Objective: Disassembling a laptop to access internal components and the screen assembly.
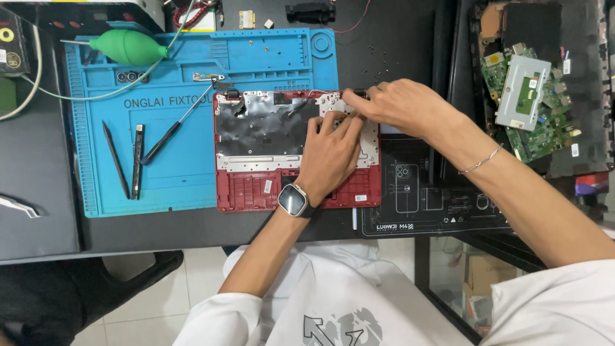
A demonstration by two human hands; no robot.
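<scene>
A red laptop shell (256,189) lies open-side up on a blue work mat (179,186), its silver and black inner plate (262,128) showing. My left hand (330,154), with a smartwatch at the wrist, rests flat on the right part of that plate, fingers pressing down. My right hand (391,106), a thin bracelet on its wrist, reaches in from the right and pinches a small part at the shell's top right corner. What the fingertips hold is too small to tell.
On the mat lie a screwdriver (176,125), a black spudger (116,160), a black bar tool (137,161) and a green air blower (128,47). A green circuit board with a metal plate (528,96) sits at far right. Metal tweezers (19,206) lie at left.
</scene>
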